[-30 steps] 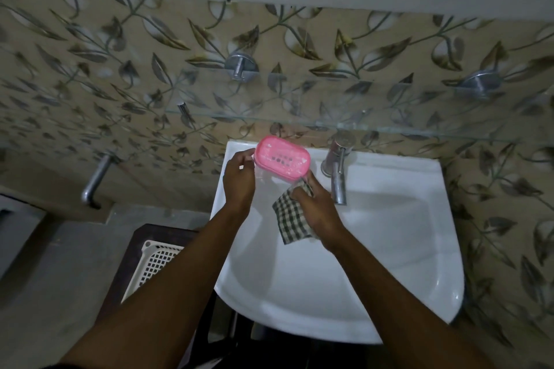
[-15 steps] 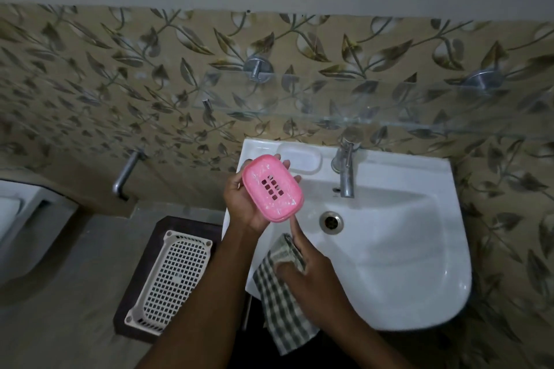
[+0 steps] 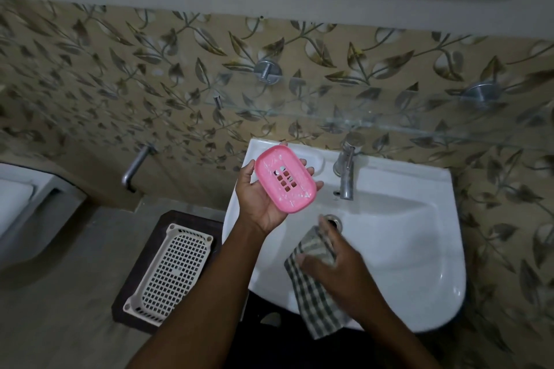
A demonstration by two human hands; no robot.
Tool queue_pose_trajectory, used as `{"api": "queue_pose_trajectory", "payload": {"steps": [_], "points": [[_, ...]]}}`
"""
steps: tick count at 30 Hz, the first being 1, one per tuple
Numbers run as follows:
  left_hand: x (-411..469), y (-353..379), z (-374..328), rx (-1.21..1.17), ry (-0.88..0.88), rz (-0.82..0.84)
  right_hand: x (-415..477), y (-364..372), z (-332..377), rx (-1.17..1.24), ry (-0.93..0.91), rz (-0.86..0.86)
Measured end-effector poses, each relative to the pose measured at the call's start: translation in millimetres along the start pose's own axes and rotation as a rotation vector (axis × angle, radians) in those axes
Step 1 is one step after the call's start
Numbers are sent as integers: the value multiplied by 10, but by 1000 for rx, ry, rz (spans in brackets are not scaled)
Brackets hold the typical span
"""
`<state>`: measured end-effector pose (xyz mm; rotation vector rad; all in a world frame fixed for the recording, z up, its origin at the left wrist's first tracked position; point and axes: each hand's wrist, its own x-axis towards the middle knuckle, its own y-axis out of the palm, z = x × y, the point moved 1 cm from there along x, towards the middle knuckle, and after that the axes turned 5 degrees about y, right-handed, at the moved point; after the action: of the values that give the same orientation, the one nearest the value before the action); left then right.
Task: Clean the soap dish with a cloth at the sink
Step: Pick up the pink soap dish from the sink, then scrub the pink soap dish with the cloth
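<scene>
Right hand (image 3: pixel 338 266), gripping cloth (image 3: pixel 311 287), has shifted further over sink (image 3: pixel 419 249) — now below-right of soap dish (image 3: pixel 284 178), near but apart. Left hand (image 3: pixel 260 204) cradles soap dish face-up — long axis diagonal.

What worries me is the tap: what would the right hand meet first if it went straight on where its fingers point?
Probably the soap dish held in the left hand, not the tap, which stands right of that line. The right hand, gripping the cloth, may pass lower; depth is unclear.

White mesh basket (image 3: pixel 171 272) on dark stool (image 3: pixel 192 221)
</scene>
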<state>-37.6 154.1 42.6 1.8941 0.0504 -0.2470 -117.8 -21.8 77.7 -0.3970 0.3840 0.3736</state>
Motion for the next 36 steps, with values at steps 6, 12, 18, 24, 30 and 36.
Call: {"api": "queue_pose_trajectory", "payload": {"steps": [6,12,18,24,30,36], "points": [[-58,-43,87,116,-25,-4,-56,-399,319,293,46,-79],[-98,-28,314,172,-119,-56,223,-606,673,119,-136,-232],[-118,29,465,178,-160,-124,390,-432,849,-343,-221,-355],[-132,124,501,190,-104,-155,453,-196,777,-653,-237,-555],[-114,69,493,172,-85,-197,397,-133,732,-727,-313,-396],[-157,168,500,222,-127,-249,454,-234,746,-664,-271,-575]]}}
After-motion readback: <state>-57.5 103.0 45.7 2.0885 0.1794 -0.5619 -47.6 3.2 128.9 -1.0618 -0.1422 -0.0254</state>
